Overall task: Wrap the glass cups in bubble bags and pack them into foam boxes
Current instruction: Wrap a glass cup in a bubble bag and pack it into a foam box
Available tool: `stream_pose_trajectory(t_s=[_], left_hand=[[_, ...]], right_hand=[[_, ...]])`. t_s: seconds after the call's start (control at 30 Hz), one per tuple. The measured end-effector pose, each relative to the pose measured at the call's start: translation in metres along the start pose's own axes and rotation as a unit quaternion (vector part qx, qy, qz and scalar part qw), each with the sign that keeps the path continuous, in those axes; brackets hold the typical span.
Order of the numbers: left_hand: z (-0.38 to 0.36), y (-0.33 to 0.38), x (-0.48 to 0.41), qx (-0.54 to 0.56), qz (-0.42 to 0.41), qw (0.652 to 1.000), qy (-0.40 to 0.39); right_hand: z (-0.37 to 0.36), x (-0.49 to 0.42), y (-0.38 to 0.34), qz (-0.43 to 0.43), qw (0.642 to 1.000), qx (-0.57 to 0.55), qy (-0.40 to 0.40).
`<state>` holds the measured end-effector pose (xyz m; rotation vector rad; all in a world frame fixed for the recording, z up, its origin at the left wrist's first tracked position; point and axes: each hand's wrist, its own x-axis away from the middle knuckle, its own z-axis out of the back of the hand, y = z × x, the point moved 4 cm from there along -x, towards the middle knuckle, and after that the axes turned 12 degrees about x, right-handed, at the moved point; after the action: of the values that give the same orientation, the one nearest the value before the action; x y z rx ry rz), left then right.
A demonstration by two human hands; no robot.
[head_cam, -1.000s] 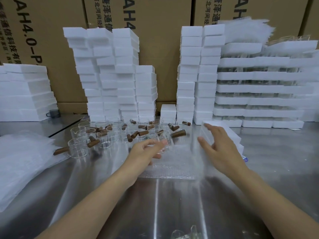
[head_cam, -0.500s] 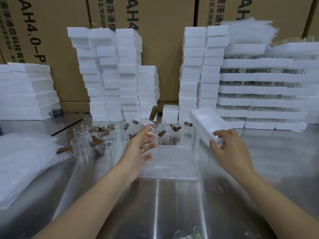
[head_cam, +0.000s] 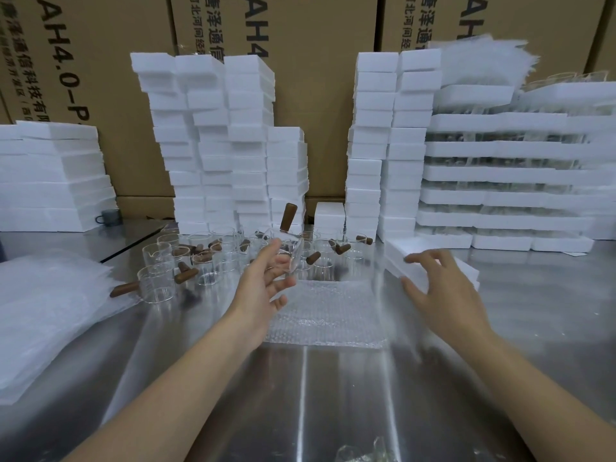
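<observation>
One glass cup (head_cam: 293,249) is pinched by the left hand (head_cam: 263,288). One foam box (head_cam: 398,253), at 3 o'clock from one bubble bag (head_cam: 326,315), is gripped by the spread right hand (head_cam: 443,291).

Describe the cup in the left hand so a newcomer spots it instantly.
On the steel table, glass cups cluster behind the bubble bag. One cup is held above them by the left hand. Unlike the rest, it is off the table, tilted, its brown handle pointing up.
</observation>
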<state>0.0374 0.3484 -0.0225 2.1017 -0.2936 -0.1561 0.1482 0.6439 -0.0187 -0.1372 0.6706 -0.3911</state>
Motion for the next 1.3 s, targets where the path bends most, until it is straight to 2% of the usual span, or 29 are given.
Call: stream_pose_trajectory(t_s=[0.17,0.3,0.4,0.5,0.6,0.67,0.77,0.83,0.87,0.93,1.0,1.03,1.1,1.2,1.3], left_hand=[[-0.009,0.001,0.007,-0.098,-0.065,0.992,-0.045],[-0.017,-0.006,0.012,-0.218,-0.138,0.963,-0.079],[-0.020,-0.012,0.010,-0.272,-0.177,0.941,-0.098],[-0.021,-0.016,0.012,-0.319,-0.202,0.918,-0.119],[-0.022,-0.019,0.016,-0.345,-0.231,0.900,-0.130],[-0.024,-0.019,0.020,-0.350,-0.257,0.892,-0.128],[-0.029,-0.022,0.026,-0.356,-0.305,0.879,-0.090],[-0.036,-0.029,0.027,-0.411,-0.301,0.856,-0.091],[-0.041,-0.035,0.027,-0.462,-0.278,0.835,-0.108],[-0.049,-0.045,0.028,-0.586,-0.233,0.761,-0.151],[-0.051,-0.046,0.029,-0.664,-0.244,0.690,-0.150],[-0.051,-0.042,0.030,-0.677,-0.265,0.674,-0.132],[-0.046,-0.035,0.030,-0.673,-0.289,0.674,-0.098],[-0.043,-0.034,0.031,-0.664,-0.256,0.692,-0.116],[-0.047,-0.035,0.032,-0.685,-0.233,0.676,-0.137]], right_hand=[[-0.003,0.017,-0.045,0.164,0.981,-0.100,-0.027],[0.006,0.023,-0.065,0.185,0.975,-0.121,0.023],[0.009,0.026,-0.073,0.211,0.973,-0.085,0.045],[0.005,0.027,-0.072,0.218,0.975,-0.047,-0.003],[-0.001,0.029,-0.071,0.240,0.968,-0.060,-0.049],[-0.003,0.026,-0.066,0.219,0.970,-0.092,-0.051],[-0.008,0.018,-0.053,0.115,0.979,-0.165,-0.033],[-0.009,0.014,-0.046,0.053,0.974,-0.218,-0.019],[-0.008,0.013,-0.042,0.028,0.971,-0.235,-0.013],[-0.007,0.013,-0.037,-0.012,0.965,-0.261,-0.009],[-0.006,0.013,-0.033,-0.038,0.960,-0.276,-0.012],[-0.006,0.013,-0.032,-0.046,0.959,-0.280,-0.014],[-0.006,0.013,-0.032,-0.053,0.959,-0.277,-0.018],[-0.008,0.014,-0.033,-0.051,0.963,-0.263,-0.021],[-0.010,0.015,-0.033,-0.047,0.964,-0.261,-0.024]])
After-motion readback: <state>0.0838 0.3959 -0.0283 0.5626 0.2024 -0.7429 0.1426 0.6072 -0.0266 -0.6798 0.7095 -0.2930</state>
